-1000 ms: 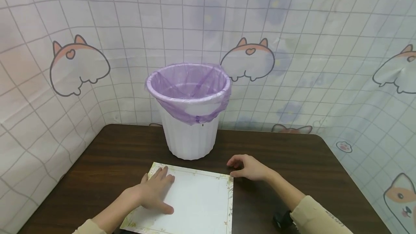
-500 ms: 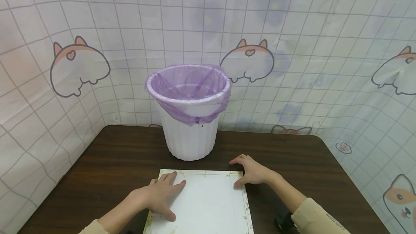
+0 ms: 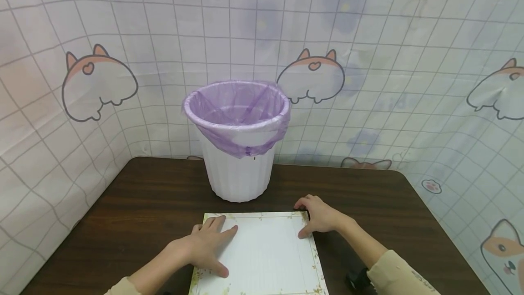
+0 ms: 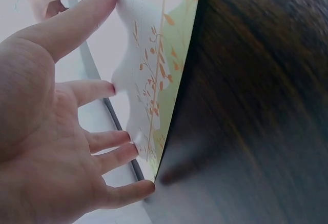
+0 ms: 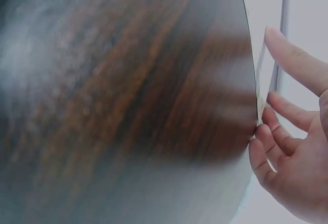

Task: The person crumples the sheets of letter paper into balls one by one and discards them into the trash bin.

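Note:
A sheet of lined letter paper (image 3: 266,254) with a leafy floral border lies flat on the dark table in front of me. My left hand (image 3: 202,249) rests on its left part with fingers and thumb spread. The left wrist view shows those fingertips touching the sheet by its patterned edge (image 4: 156,85). At the far right corner is my right hand (image 3: 321,217), its thumb on the sheet and its fingers bent beside the edge. In the right wrist view, a gap separates thumb from fingers (image 5: 279,137); nothing appears pinched.
A white ribbed bin (image 3: 241,172) lined with a purple bag (image 3: 245,142) stands upright behind the paper. The wood-patterned table (image 3: 135,204) extends on both sides. Behind hangs a gridded cloth (image 3: 389,81) with cartoon dogs. A small black object (image 3: 358,281) is near the right sleeve.
The paper has shifted right and turned from slanted to nearly straight, its left edge moving rightward. My left hand moved slightly right with it. My right thumb has come onto the sheet.

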Motion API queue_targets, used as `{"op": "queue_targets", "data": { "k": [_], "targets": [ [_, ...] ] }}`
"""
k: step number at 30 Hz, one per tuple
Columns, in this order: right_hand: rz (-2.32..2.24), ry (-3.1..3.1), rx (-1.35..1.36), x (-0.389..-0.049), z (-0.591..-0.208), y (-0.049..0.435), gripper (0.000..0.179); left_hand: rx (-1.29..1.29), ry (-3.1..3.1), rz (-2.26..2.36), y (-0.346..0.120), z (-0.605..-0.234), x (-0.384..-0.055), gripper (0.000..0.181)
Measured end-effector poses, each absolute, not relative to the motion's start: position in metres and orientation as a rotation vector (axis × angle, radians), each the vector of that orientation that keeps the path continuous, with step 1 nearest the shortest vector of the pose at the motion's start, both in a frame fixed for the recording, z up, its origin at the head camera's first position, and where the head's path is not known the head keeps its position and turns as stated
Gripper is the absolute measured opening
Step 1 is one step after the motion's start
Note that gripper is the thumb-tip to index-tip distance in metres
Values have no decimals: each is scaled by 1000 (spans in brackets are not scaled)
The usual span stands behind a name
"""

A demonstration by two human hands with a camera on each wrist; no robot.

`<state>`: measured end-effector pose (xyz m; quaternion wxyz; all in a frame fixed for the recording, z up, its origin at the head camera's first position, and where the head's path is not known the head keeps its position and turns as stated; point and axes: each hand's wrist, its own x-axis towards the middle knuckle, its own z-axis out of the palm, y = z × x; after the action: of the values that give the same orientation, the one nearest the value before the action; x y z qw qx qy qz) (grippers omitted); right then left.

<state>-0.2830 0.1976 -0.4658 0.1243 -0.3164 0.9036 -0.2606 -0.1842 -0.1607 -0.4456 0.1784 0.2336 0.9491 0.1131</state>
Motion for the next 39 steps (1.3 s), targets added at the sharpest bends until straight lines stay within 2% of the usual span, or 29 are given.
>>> {"op": "queue_targets", "data": {
  "k": [13,25,31,39],
  "targets": [
    [-834,2609,-895,-284,-468,199,56,691,2671,343,-161,-445,-185,104],
    [-1415,2296,-739,-291,-469,217,39,707,2688,341,-162,-447,-187,105],
    [-1431,2212,-751,-289,-469,221,23,726,2697,345,-163,-447,-185,104],
    [-1384,2102,-823,-281,-467,222,30,739,2702,363,-163,-448,-185,104]
  ]
}}
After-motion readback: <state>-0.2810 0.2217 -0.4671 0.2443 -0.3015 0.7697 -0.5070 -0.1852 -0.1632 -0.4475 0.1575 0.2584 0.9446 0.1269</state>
